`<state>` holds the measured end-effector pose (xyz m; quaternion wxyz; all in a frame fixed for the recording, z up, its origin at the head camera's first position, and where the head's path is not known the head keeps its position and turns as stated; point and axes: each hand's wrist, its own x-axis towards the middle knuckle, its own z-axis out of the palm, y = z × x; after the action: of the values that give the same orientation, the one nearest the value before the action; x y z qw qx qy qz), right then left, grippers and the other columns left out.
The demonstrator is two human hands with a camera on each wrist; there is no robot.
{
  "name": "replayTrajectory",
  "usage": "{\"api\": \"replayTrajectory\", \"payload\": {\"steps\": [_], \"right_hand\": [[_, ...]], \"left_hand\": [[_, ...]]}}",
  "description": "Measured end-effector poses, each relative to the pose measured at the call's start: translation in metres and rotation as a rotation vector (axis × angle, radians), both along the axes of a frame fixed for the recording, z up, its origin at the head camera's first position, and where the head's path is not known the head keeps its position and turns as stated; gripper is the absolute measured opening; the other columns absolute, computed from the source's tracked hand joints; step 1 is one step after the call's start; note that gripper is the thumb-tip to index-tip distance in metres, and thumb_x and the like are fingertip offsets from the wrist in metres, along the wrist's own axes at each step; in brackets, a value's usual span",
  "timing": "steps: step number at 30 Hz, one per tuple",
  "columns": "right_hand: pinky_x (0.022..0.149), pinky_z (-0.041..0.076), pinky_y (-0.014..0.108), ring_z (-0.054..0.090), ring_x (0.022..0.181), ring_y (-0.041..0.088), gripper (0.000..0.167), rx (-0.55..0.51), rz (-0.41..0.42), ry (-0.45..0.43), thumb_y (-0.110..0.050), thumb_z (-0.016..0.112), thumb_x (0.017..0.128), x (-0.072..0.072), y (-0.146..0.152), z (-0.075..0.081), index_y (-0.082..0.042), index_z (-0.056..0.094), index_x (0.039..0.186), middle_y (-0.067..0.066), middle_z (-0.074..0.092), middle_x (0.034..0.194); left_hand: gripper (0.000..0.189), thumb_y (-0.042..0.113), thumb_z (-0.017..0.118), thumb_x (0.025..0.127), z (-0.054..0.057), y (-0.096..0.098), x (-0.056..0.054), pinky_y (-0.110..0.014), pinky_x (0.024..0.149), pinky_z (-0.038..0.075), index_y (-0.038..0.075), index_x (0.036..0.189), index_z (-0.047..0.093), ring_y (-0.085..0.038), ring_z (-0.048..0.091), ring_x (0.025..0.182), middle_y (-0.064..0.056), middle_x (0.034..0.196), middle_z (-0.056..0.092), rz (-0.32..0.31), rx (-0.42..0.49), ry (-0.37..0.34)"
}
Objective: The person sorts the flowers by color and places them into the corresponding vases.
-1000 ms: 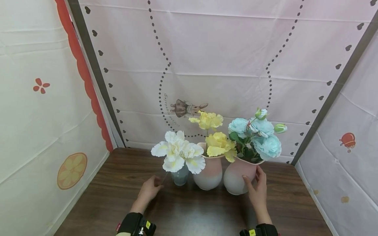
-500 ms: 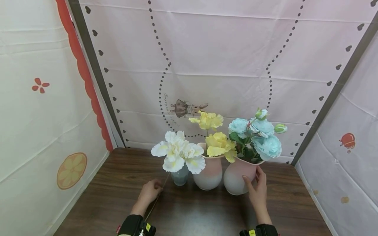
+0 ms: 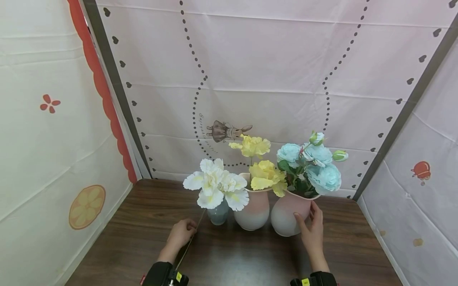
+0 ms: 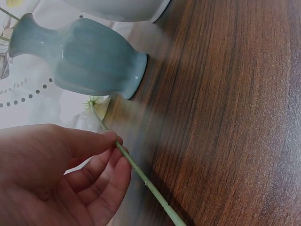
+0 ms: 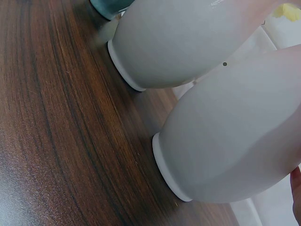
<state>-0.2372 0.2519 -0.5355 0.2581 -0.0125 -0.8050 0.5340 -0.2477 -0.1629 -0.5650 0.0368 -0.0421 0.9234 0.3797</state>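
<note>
Thumb and fingertips of my left hand [image 3: 181,233] pinch a thin green flower stem [image 4: 148,183]. It slants from my wrist up to a white flower head, beside a small blue-green vase [image 4: 91,59]. Full white blooms [image 3: 212,182] spread over that vase's mouth in the head view. My right hand [image 3: 313,234] holds the right side of a pink-and-white vase [image 3: 288,218], thumb on its front and fingers toward the back. Pale blue flowers [image 3: 323,176] with green leaves stand in it. In the right wrist view only a sliver of that hand shows.
Between the two outer vases stands another pink-and-white vase [image 3: 252,212] with yellow flowers [image 3: 264,174]. All three stand in a row on the dark wooden table [image 3: 229,262]. Printed white cloth [image 3: 264,55] hangs behind and at both sides.
My left hand has shifted slightly toward me, and the stem it pinches has come into view, slanting past the wrist. My right hand and the vases keep their places.
</note>
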Motion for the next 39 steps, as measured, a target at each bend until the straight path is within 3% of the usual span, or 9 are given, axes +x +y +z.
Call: {"api": "replayTrajectory", "payload": {"steps": [13, 23, 34, 39], "right_hand": [[0.114, 0.031, 0.064, 0.040, 0.137, 0.040, 0.067, 0.006, -0.010, 0.000, -0.010, 0.068, 0.094, 0.000, 0.000, 0.000, 0.002, 0.031, 0.150, 0.025, 0.040, 0.146], [0.113, 0.032, 0.066, 0.040, 0.136, 0.041, 0.067, 0.016, -0.014, 0.008, -0.011, 0.068, 0.095, -0.001, 0.000, -0.002, 0.002, 0.031, 0.149, 0.026, 0.040, 0.145], [0.113, 0.032, 0.064, 0.041, 0.136, 0.040, 0.066, 0.015, -0.017, 0.015, -0.009, 0.068, 0.094, -0.002, 0.000, -0.003, 0.002, 0.033, 0.149, 0.025, 0.041, 0.144], [0.113, 0.033, 0.064, 0.042, 0.134, 0.039, 0.066, 0.011, -0.015, 0.021, -0.008, 0.068, 0.094, -0.001, 0.000, -0.001, 0.001, 0.033, 0.149, 0.024, 0.042, 0.143]], "left_hand": [[0.011, 0.007, 0.064, 0.093, 0.005, -0.002, 0.003, -0.031, 0.061, 0.051, 0.004, 0.104, 0.067, -0.015, 0.062, 0.072, -0.008, 0.092, 0.070, 0.019, 0.007, 0.014], [0.013, 0.007, 0.064, 0.095, 0.017, -0.004, 0.005, -0.031, 0.060, 0.049, 0.004, 0.106, 0.068, -0.016, 0.062, 0.075, -0.009, 0.096, 0.071, 0.047, 0.016, 0.050], [0.013, 0.008, 0.064, 0.095, 0.031, -0.005, 0.006, -0.033, 0.066, 0.052, 0.007, 0.107, 0.066, -0.025, 0.067, 0.088, -0.012, 0.104, 0.070, 0.094, 0.046, 0.172], [0.013, 0.008, 0.063, 0.096, 0.039, -0.003, 0.006, -0.041, 0.076, 0.057, 0.006, 0.108, 0.066, -0.032, 0.069, 0.099, -0.013, 0.106, 0.071, 0.144, 0.083, 0.251]]}}
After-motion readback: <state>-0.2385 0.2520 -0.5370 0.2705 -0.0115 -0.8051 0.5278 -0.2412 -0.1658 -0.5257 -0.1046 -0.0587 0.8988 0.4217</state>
